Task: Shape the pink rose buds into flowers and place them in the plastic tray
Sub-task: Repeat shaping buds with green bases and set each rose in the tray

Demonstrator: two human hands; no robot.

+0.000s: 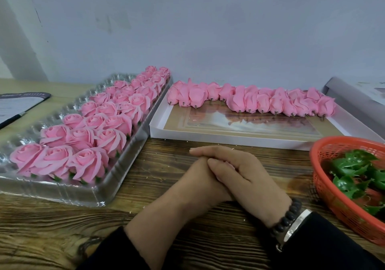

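A clear plastic tray [100,198] lies at the left, its right-hand columns filled with opened pink roses [87,163] in rows; the leftmost column of cups is bare. A row of closed pink rose buds [260,100] lies along the far side of a shallow white box [229,140]. Both hands rest clasped on the wooden table in front of the box. My right hand [243,173], with a dark bead bracelet at the wrist, lies over my left hand [198,178]. I see no flower in either hand.
A red mesh basket [341,211] with green plastic leaves [354,165] stands at the right edge. A dark folder with paper [18,105] lies at the far left. A grey roll [354,102] sits behind the box. A pale wall backs the table.
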